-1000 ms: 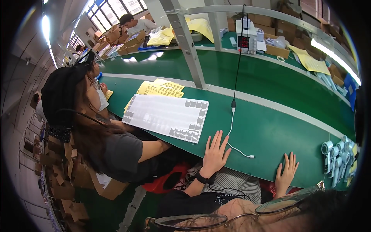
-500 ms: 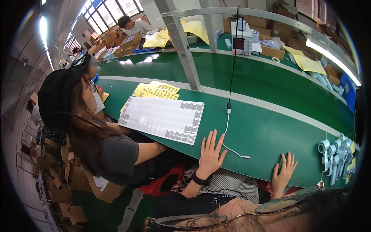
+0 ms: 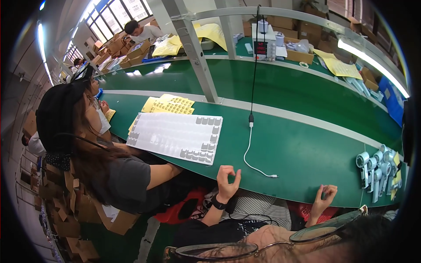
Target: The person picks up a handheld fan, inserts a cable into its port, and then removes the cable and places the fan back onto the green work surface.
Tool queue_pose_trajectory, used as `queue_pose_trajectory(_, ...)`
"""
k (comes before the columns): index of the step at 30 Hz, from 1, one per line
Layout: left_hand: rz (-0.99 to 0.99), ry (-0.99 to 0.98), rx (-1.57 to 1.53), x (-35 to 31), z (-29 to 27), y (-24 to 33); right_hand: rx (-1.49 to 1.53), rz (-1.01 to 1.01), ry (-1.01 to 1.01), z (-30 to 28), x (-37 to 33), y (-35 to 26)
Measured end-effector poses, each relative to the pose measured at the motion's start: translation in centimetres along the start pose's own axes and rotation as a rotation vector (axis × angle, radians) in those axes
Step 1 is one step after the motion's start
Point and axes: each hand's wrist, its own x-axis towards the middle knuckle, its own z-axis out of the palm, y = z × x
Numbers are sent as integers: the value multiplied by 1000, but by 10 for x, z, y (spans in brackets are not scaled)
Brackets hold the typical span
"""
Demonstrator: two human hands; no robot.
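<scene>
My left hand (image 3: 227,184), wearing a dark wristband, is at the near edge of the green workbench (image 3: 302,149). Its fingers are curled into a loose fist around nothing. To its right my right hand (image 3: 323,198) is likewise curled at the bench edge, with nothing visible in it. Between and beyond the hands lies a white cable (image 3: 248,151), its small plug toward me. It hangs from a black cord (image 3: 254,83) with a small display near the top. Left of my left hand rests a white sheet (image 3: 175,133) with grey stickers along its edges.
Several light-blue handheld fans (image 3: 378,171) are bunched at the right end of the bench. Yellow sticker sheets (image 3: 173,104) lie behind the white sheet. A co-worker in a black cap (image 3: 61,111) sits close on my left. A metal post (image 3: 193,52) rises beyond the bench.
Both my hands have gone from spread fingers to curled ones, and drawn back slightly toward the bench edge. The whole view has shifted, so the bench things appear further left.
</scene>
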Motion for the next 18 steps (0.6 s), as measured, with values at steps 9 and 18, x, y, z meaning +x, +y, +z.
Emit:
queue_pose_trajectory(9, -169, 70, -124, -10, -2, -10, 115, 126, 129, -8, -9, 30)
queue_pose_trajectory(18, -153, 14, -92, -8, -3, -10, 114, 198, 56, -10, -6, 31)
